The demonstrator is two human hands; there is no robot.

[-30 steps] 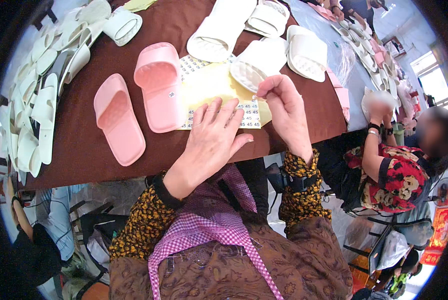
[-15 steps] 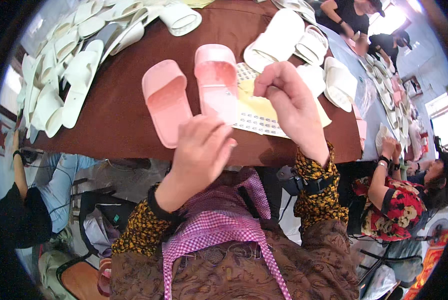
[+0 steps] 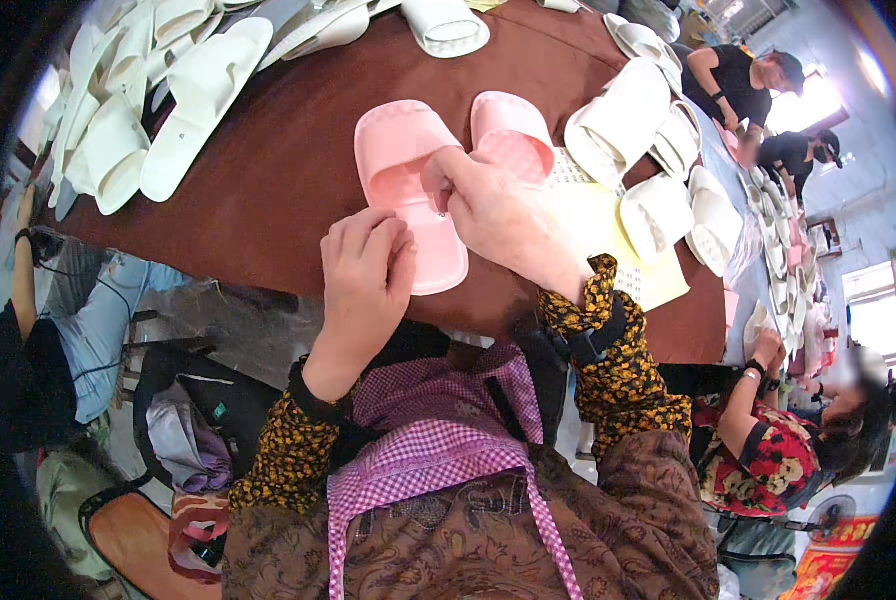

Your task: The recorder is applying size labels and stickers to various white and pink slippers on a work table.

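Note:
Two pink slippers lie on the brown-covered table before me. Over the footbed of the left pink slipper (image 3: 436, 262) my right hand (image 3: 513, 215) is closed in a pinch; whatever its fingertips hold is hidden or too small to name. My left hand (image 3: 363, 275) has its fingers curled together at that slipper's left edge, the tips against it; the thumb is partly hidden. The other pink slipper (image 3: 513, 130) stands just beyond my right hand, which covers its near part. Beside my right wrist lies a pale yellow sheet (image 3: 658, 285) with rows of small printed labels.
White slippers (image 3: 208, 90) are heaped at the left of the table (image 3: 268, 190). Several more white slippers (image 3: 658, 215) lie at the right, partly on the yellow sheet. A person in a red floral top (image 3: 758, 440) sits at my right; others work farther back.
My right hand has moved left and down from above the yellow sheet to the left pink slipper. My left hand has shifted slightly left. The whole view has swung a little.

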